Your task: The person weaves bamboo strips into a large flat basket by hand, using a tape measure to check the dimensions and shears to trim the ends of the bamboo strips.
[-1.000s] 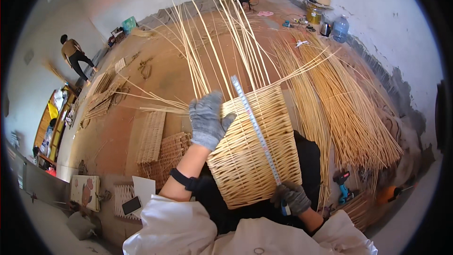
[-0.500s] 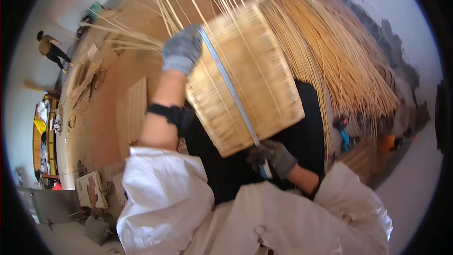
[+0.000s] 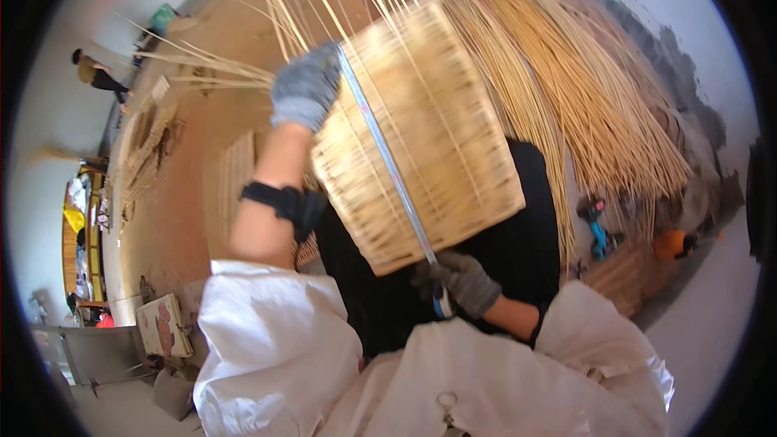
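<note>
A woven cane panel (image 3: 453, 137) stands tilted over my lap, with long loose strands fanning out from its far edge. My left hand (image 3: 306, 85), in a grey glove, is closed at the panel's far left edge, by the upper end of a metal tape measure blade (image 3: 379, 139). That blade runs slantwise across the panel to its near edge. Below that edge, my gloved right hand (image 3: 461, 283) is closed around the tape measure's blue and white case (image 3: 442, 301). The left fingertips are hidden, and the panel's surface is somewhat blurred.
A broad heap of long cane strands (image 3: 583, 89) covers the floor at the right. Near it lie a blue cordless power tool (image 3: 597, 231) and an orange tool (image 3: 670, 245). At far left, a person (image 3: 99, 73) stands beyond a shelf (image 3: 85, 235). A patterned board (image 3: 164, 326) leans lower left.
My left hand and the panel have shifted slightly left. My right hand has moved a little left and down with the tape measure case, and the blade still spans the panel.
</note>
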A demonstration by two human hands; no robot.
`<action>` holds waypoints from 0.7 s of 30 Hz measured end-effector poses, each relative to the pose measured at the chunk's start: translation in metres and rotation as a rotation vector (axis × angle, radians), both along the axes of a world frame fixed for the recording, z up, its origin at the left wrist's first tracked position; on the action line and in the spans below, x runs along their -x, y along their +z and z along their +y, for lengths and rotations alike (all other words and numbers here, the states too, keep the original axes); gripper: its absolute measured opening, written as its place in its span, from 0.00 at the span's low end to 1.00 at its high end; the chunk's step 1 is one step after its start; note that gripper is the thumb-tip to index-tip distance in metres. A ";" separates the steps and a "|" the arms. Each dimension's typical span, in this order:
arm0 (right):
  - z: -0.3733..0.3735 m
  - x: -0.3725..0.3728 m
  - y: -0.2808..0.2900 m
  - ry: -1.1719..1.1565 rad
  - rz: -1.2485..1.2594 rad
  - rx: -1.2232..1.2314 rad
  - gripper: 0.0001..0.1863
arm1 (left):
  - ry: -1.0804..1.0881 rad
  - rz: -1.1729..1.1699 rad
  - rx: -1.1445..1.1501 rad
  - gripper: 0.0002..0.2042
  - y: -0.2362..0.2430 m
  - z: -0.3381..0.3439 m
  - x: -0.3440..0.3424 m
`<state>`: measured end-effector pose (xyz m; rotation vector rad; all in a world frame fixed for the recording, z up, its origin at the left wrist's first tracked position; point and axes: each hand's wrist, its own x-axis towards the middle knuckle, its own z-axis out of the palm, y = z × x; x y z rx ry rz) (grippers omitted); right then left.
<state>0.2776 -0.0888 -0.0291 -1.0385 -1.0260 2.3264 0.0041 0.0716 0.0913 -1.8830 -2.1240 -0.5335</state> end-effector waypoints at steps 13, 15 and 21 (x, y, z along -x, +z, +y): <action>0.041 -0.080 -0.012 -0.284 -0.091 -0.453 0.13 | -0.252 -0.142 0.687 0.13 0.062 0.085 0.004; 0.041 -0.081 -0.015 -0.252 -0.160 -0.505 0.13 | -0.184 -0.135 0.739 0.15 0.067 0.091 0.001; 0.047 -0.083 -0.016 -0.306 -0.102 -0.362 0.17 | 0.150 0.267 0.611 0.22 0.059 0.095 -0.033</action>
